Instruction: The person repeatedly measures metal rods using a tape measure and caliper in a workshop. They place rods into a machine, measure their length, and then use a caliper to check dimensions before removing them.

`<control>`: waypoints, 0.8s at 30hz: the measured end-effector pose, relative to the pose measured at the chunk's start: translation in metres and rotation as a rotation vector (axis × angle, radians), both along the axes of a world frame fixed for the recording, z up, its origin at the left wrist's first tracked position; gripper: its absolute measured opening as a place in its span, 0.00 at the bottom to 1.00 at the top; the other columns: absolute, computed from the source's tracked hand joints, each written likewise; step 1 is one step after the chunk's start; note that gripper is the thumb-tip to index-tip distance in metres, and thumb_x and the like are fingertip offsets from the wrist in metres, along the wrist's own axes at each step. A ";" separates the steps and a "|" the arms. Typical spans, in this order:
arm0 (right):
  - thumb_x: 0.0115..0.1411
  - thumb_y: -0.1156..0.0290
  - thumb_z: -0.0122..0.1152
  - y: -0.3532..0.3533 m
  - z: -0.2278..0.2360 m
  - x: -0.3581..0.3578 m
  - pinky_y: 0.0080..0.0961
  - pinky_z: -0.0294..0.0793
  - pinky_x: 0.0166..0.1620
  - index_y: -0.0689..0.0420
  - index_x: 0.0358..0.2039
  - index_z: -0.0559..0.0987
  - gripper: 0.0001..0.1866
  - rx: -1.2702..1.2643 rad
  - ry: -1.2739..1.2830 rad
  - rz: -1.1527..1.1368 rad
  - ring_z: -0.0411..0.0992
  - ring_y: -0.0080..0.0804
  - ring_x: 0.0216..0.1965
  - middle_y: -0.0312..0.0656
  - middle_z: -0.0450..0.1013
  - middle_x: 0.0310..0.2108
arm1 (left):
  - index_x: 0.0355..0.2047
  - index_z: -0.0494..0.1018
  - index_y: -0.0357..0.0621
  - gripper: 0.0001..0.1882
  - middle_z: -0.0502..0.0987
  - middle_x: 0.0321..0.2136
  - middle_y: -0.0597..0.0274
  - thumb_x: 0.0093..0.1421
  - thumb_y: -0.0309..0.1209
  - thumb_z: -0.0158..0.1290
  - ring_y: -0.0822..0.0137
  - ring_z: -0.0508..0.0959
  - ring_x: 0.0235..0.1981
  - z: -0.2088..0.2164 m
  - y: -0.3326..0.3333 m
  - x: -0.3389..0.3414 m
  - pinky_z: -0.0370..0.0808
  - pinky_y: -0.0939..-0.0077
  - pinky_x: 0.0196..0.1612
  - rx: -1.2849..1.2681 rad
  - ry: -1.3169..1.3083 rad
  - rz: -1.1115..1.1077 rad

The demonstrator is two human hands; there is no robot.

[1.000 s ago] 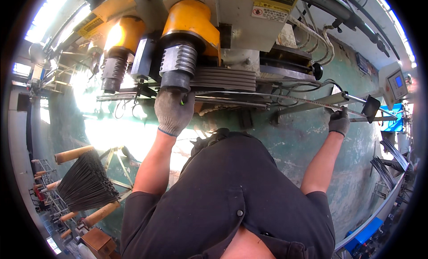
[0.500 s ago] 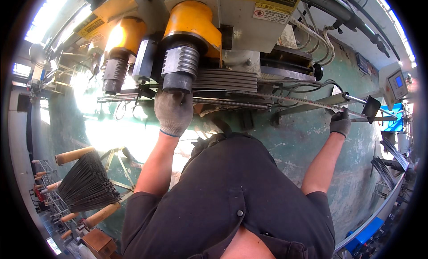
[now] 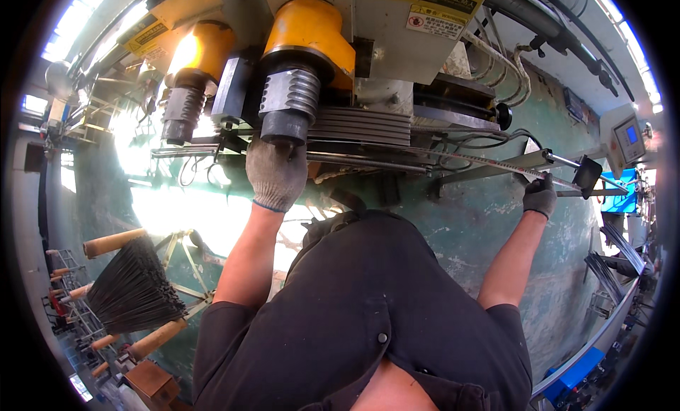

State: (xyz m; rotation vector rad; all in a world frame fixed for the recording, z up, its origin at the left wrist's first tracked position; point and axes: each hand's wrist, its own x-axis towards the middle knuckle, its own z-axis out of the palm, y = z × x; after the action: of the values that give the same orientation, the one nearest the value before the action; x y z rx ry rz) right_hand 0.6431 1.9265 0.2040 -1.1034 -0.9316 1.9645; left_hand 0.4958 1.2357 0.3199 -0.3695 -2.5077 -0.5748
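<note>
My left hand, in a pale knit glove, reaches up to the front of the bending machine. It is just below the dark lower end of a grooved steel roller, under a yellow housing. Its fingers are hidden behind that roller and the bars there. Far to the right, my right hand, in a dark grey glove, has its fingers closed at a long measuring strip with scale marks. The strip slants from the machine toward a black stop plate. Stacked flat steel bars lie between the hands.
A second grooved roller stands on the left. Dark rods are bundled on a rack with wooden rollers at lower left. A control panel and a blue box are at the right. Cables hang behind the machine.
The view has shifted very slightly. Both hands stay at the same places on the machine and the strip.
</note>
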 end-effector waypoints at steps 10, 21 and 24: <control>0.83 0.58 0.65 -0.007 0.005 0.003 0.17 0.76 0.30 0.51 0.43 0.85 0.13 -0.024 0.033 -0.007 0.74 0.19 0.30 0.30 0.76 0.31 | 0.36 0.87 0.43 0.05 0.86 0.35 0.46 0.61 0.30 0.68 0.39 0.86 0.38 0.005 -0.003 0.002 0.83 0.45 0.41 -0.015 -0.050 -0.040; 0.78 0.64 0.70 -0.303 0.091 -0.032 0.31 0.77 0.35 0.61 0.45 0.89 0.12 0.223 0.064 0.577 0.76 0.27 0.31 0.37 0.80 0.30 | 0.42 0.85 0.47 0.13 0.84 0.39 0.60 0.58 0.22 0.73 0.51 0.84 0.42 0.016 0.075 0.021 0.82 0.55 0.45 0.198 0.043 -0.384; 0.79 0.62 0.71 -0.353 0.091 -0.055 0.27 0.76 0.35 0.63 0.44 0.91 0.15 0.261 -0.091 0.722 0.76 0.24 0.30 0.35 0.82 0.32 | 0.41 0.85 0.47 0.12 0.84 0.40 0.59 0.59 0.22 0.73 0.50 0.84 0.43 0.027 0.098 -0.005 0.82 0.55 0.44 0.133 0.101 -0.449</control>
State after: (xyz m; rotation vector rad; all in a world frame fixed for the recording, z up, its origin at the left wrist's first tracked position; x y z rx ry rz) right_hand 0.5884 1.5737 0.2949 -0.7632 -1.7637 2.2505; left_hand 0.4910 1.3342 0.3465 -0.8970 -2.2795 -0.8652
